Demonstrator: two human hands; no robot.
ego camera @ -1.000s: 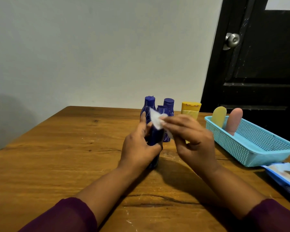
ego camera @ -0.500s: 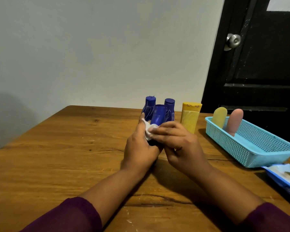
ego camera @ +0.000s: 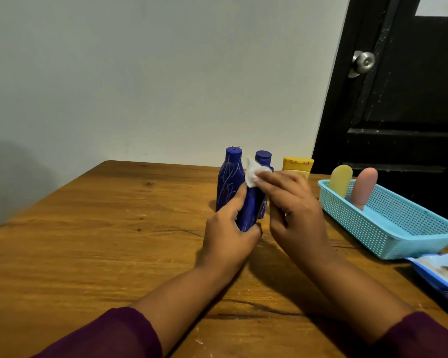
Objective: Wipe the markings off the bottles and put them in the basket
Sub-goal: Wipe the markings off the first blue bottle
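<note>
My left hand [ego camera: 228,228] grips a dark blue bottle [ego camera: 250,210] by its lower part, holding it upright over the table. My right hand [ego camera: 292,205] pinches a small white wipe [ego camera: 251,174] and presses it against the bottle's upper part. Behind stand a blue bottle with white scribbles [ego camera: 229,177], another blue bottle [ego camera: 263,158] and a yellow bottle [ego camera: 296,165]. To the right is a light blue basket [ego camera: 398,228] with a yellow bottle [ego camera: 342,180] and a pink bottle [ego camera: 364,188] leaning inside.
A wooden table [ego camera: 101,241] ends at a pale wall. A blue wipes pack [ego camera: 442,277] lies at the right edge in front of the basket. A black door with a metal knob [ego camera: 364,62] stands behind the basket.
My right hand brought the wipe down onto the bottle half a second ago and has now slid it back up to the bottle's top. My left hand keeps its grip.
</note>
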